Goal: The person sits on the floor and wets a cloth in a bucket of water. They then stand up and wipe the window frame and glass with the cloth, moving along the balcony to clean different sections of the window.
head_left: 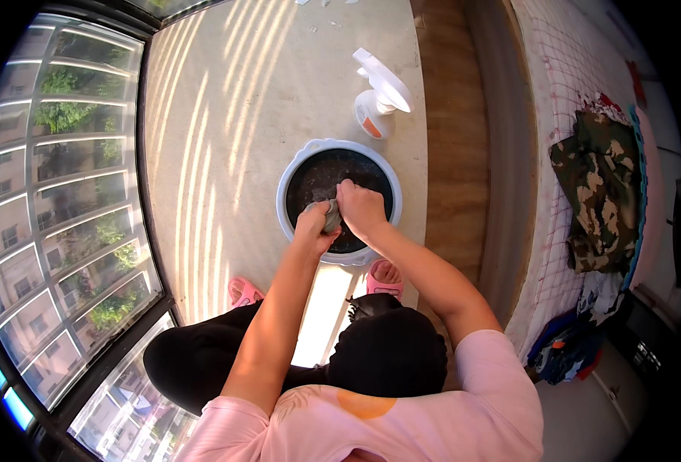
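Observation:
A round basin [282,189] with a pale blue-white rim stands on the floor between my feet, holding dark, murky water [310,171]. Over it, my left hand [314,229] is closed round a bunched, wet-looking grey cloth [331,216]. Right beside it, my right hand [362,209] is closed too, its fingers curled against the cloth's right side; the exact spot they pinch is hidden. Both hands are close together above the water, near the middle of the basin.
A white spray bottle [374,114] stands just beyond the basin. At the left is a barred window [86,162]. A wooden step [456,146] runs along the right, with a bed [537,254] past it bearing camouflage clothing [604,185]. My pink sandals [385,283] flank the basin.

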`<act>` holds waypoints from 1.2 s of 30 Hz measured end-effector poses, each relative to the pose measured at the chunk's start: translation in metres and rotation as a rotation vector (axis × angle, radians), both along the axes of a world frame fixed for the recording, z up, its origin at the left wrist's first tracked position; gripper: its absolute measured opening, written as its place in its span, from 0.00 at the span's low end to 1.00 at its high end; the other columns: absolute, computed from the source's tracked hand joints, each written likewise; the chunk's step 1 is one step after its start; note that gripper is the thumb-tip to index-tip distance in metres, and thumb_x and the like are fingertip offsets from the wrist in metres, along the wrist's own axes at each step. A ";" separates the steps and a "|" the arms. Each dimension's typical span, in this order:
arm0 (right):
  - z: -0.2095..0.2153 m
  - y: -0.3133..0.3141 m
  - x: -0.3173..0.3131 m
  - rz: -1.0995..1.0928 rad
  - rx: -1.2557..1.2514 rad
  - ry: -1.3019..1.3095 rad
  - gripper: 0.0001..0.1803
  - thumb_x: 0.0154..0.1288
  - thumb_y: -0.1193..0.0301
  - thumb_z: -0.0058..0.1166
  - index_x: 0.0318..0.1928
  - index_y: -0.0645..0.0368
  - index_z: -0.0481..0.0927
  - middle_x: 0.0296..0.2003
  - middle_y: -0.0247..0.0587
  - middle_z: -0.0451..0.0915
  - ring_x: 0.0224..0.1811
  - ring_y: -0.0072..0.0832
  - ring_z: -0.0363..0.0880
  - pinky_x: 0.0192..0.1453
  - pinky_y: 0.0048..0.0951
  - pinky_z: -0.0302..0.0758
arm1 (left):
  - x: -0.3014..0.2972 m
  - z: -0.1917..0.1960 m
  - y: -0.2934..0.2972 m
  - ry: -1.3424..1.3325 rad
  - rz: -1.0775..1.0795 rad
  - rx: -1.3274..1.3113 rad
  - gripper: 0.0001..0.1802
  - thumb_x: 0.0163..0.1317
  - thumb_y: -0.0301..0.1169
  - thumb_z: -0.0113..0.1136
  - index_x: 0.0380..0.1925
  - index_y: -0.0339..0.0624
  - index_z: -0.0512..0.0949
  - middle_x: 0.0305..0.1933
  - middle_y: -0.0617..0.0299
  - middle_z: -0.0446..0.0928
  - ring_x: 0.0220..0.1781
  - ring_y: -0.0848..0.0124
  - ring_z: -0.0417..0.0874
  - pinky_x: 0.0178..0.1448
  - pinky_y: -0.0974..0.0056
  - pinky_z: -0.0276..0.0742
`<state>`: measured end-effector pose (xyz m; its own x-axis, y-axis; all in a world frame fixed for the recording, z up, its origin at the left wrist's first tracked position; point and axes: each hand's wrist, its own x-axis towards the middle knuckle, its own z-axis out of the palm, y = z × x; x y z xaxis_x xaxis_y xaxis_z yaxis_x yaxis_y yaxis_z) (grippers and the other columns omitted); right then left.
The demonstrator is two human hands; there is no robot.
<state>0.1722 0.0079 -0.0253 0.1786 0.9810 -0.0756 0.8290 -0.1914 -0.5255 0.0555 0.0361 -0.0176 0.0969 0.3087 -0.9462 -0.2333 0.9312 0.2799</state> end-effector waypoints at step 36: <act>0.128 0.001 0.027 0.028 -1.045 1.674 0.07 0.61 0.71 0.57 0.34 0.58 0.74 0.23 0.31 0.72 0.24 0.20 0.71 0.30 0.21 0.69 | 0.001 0.142 0.066 0.111 -1.727 1.362 0.35 0.55 0.63 0.49 0.29 0.35 0.74 0.29 0.49 0.75 0.34 0.51 0.77 0.36 0.55 0.71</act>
